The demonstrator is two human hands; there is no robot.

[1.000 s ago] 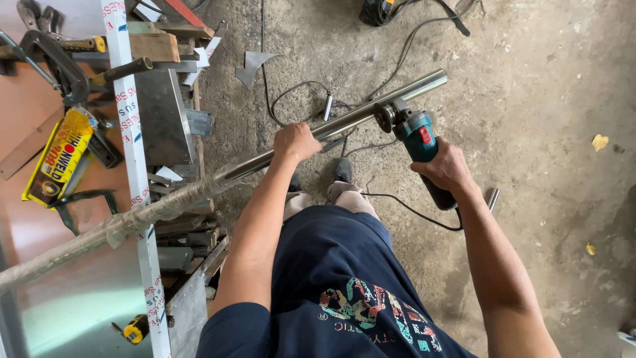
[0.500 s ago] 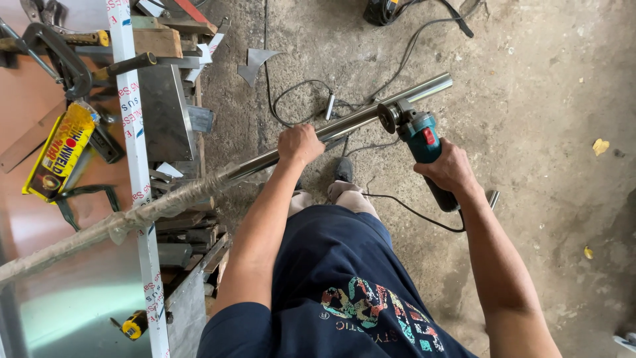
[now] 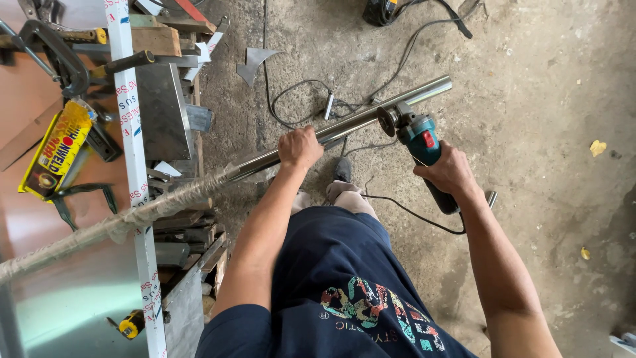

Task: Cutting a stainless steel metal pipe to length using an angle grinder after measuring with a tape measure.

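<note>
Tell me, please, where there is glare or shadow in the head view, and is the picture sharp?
Head view: soft daylight; bright reflections on the steel pipe and the metal sheet; the left hand, right hand and angle grinder look sharp; deep shadow only at the lower right edge.

Dark navy short-sleeved shirt with a multicoloured printed design across the front. Bare forearms, bare left hand and right hand, no gloves, watch or rings visible. Light-coloured footwear below the shirt hem.
</note>
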